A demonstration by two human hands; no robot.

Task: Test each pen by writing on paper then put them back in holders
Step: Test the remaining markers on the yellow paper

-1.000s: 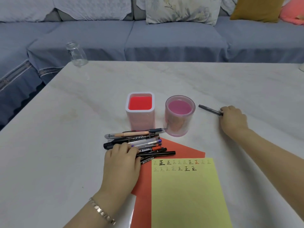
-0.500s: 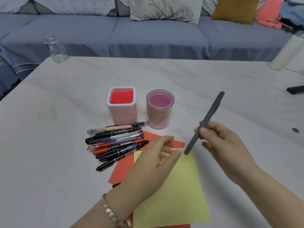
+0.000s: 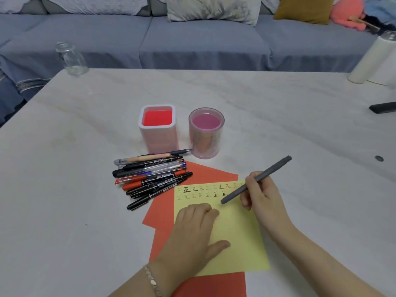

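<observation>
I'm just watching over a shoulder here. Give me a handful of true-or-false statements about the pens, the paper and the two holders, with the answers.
1. The right hand holds a grey pen over the yellow paper. True.
2. The left hand is picking a pen from the pile. False: it lies flat on the yellow paper.
3. Both holders are full of pens. False: the square holder and the round holder show none inside; the pen pile lies on the table.
4. The yellow paper already bears two rows of marks. True.
5. The yellow paper lies on red paper. True.
</observation>
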